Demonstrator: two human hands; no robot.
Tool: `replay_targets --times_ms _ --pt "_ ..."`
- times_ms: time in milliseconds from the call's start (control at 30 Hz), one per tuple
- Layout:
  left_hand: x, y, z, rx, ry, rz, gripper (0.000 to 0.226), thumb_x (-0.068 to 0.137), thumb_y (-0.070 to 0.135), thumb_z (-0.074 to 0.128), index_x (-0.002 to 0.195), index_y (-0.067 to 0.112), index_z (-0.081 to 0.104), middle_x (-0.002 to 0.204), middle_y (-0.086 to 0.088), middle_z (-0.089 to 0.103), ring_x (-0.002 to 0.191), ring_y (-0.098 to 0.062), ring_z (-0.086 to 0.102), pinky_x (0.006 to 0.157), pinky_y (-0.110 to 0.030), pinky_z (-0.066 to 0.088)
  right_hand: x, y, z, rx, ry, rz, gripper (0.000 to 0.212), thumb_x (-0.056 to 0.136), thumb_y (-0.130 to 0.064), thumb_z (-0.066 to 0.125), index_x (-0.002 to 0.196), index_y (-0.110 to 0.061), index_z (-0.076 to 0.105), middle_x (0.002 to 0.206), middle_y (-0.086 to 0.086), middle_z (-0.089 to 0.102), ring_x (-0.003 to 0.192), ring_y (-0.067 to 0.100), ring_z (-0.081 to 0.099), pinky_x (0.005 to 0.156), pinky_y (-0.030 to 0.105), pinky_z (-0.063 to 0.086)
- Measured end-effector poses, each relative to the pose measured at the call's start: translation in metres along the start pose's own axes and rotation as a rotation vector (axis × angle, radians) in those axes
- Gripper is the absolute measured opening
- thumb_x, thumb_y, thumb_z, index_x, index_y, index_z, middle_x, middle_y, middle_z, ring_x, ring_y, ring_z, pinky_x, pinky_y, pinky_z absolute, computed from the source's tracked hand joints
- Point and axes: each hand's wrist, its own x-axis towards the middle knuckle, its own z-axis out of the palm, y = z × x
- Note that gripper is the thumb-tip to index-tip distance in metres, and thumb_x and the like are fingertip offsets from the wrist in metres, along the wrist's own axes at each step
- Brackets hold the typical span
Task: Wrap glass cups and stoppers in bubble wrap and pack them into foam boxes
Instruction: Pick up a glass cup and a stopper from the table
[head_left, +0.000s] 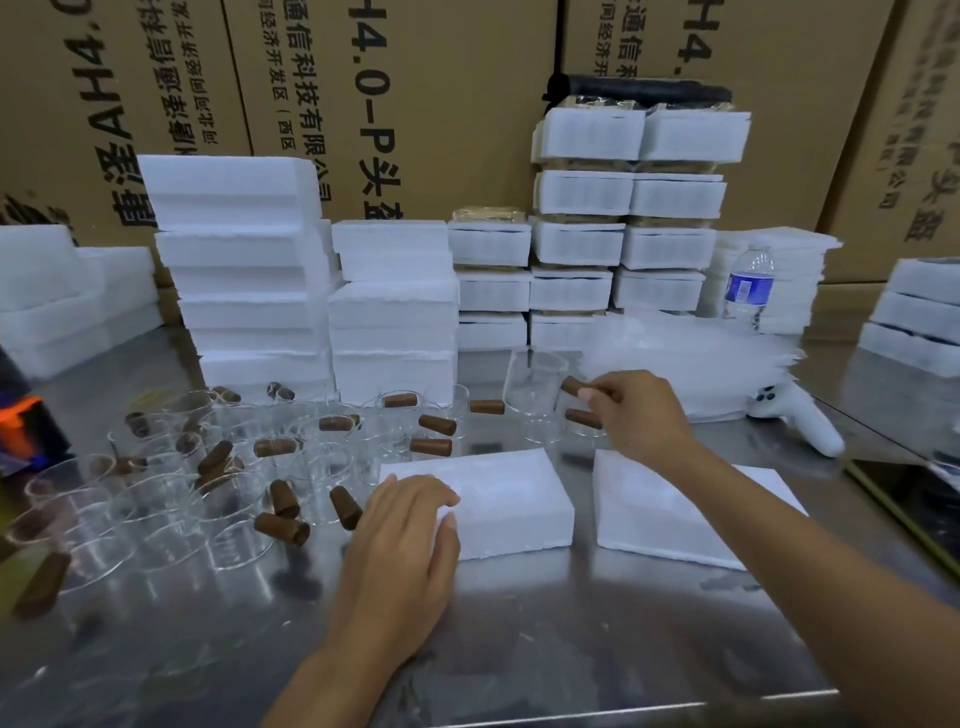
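Several clear glass cups (171, 499) and brown stoppers (283, 527) lie scattered on the left of the steel table (519, 623). My left hand (405, 535) rests with straight fingers on the left end of a white foam box (509, 493). A second foam piece (670, 509) lies to its right. My right hand (639, 410) pinches a brown stopper (571, 385) beside an upright glass cup (535, 395); another stopper (582, 417) shows just below the fingers. A pile of bubble wrap (685, 358) lies behind that hand.
Stacks of white foam boxes (244, 280) and packed boxes (623, 244) line the back, before large cardboard cartons (415, 104). A water bottle (748, 286) stands at back right. A white controller (800, 421) lies right of the bubble wrap. More foam stands at both sides.
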Motion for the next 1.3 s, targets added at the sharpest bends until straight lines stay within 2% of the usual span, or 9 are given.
replay_targets --times_ms 133,300,400,533,700,900,1033,1167,1300 --pt "-0.001 -0.001 -0.002 0.006 0.011 -0.02 0.027 0.089 0.022 0.04 0.095 0.01 0.063 0.097 -0.002 0.064 0.098 -0.009 0.049 0.096 -0.033 0.039 -0.019 -0.001 -0.014 0.281 0.003 -0.05 0.021 0.097 -0.021 0.052 0.078 -0.018 0.062 0.065 -0.012 0.055 0.05 -0.019 0.05 0.044 0.005 0.034" --pt "0.002 0.003 -0.007 -0.104 -0.026 -0.146 0.031 0.091 0.037 0.036 0.108 0.02 0.056 0.108 0.013 0.053 0.102 0.001 0.045 0.092 -0.016 0.036 -0.033 -0.002 -0.02 0.373 -0.1 -0.055 0.027 0.097 -0.024 0.05 0.082 -0.009 0.067 0.076 0.005 0.066 0.071 0.015 0.064 0.073 0.029 0.048" --pt "0.017 0.016 -0.004 -0.325 -0.015 -0.313 0.033 0.088 0.052 0.039 0.116 0.034 0.043 0.115 0.027 0.048 0.108 0.014 0.044 0.09 -0.001 0.029 -0.035 -0.001 -0.023 0.439 -0.141 -0.078 0.024 0.097 -0.023 0.049 0.084 -0.013 0.067 0.076 0.001 0.064 0.065 0.003 0.065 0.071 0.025 0.052" --pt "0.063 0.038 0.01 -0.81 -0.059 -0.552 0.05 0.073 0.065 0.054 0.116 0.048 0.036 0.12 0.029 0.045 0.103 0.015 0.052 0.08 -0.003 0.043 -0.034 0.004 -0.022 0.453 -0.131 -0.124 0.023 0.096 -0.024 0.05 0.081 -0.015 0.066 0.068 -0.005 0.065 0.068 0.009 0.065 0.068 0.028 0.051" --pt "0.097 0.032 0.037 -1.076 -0.245 -0.627 0.056 0.061 0.065 0.071 0.111 0.047 0.053 0.113 0.019 0.062 0.106 -0.011 0.065 0.085 -0.028 0.054 -0.029 0.011 -0.011 0.471 -0.113 -0.184 0.02 0.095 -0.026 0.052 0.08 -0.03 0.064 0.064 -0.016 0.064 0.065 -0.002 0.06 0.063 0.011 0.044" --pt "0.095 0.022 0.061 -1.308 -0.107 -0.815 0.073 0.056 0.052 0.085 0.118 0.022 0.06 0.108 0.0 0.071 0.095 -0.026 0.07 0.075 -0.029 0.058 -0.008 0.018 -0.015 0.5 -0.12 -0.213 0.017 0.092 -0.029 0.056 0.084 -0.024 0.069 0.065 -0.014 0.064 0.062 -0.004 0.056 0.061 0.006 0.039" --pt "0.092 0.004 0.066 -1.329 0.053 -0.896 0.071 0.053 0.04 0.078 0.118 0.019 0.06 0.108 -0.005 0.071 0.087 -0.024 0.071 0.079 -0.035 0.054 0.043 0.041 -0.035 0.267 0.011 -0.187 0.007 0.09 -0.028 0.059 0.088 -0.031 0.065 0.084 -0.012 0.067 0.076 0.005 0.061 0.068 0.01 0.043" --pt "0.088 -0.009 0.068 -1.339 0.111 -0.883 0.062 0.059 0.03 0.073 0.117 0.013 0.061 0.095 -0.003 0.074 0.082 -0.024 0.072 0.072 -0.034 0.059 0.1 0.084 -0.047 0.003 0.188 -0.026 0.022 0.094 -0.02 0.053 0.113 -0.015 0.064 0.112 0.004 0.065 0.095 0.014 0.056 0.082 0.019 0.039" --pt "0.088 -0.011 0.07 -1.346 0.138 -0.871 0.041 0.065 0.02 0.066 0.105 0.013 0.064 0.09 -0.004 0.075 0.076 -0.025 0.073 0.064 -0.032 0.06 0.124 0.123 -0.043 -0.28 0.053 0.139 0.035 0.098 -0.026 0.045 0.133 -0.025 0.049 0.138 0.0 0.051 0.127 0.023 0.043 0.109 0.043 0.028"
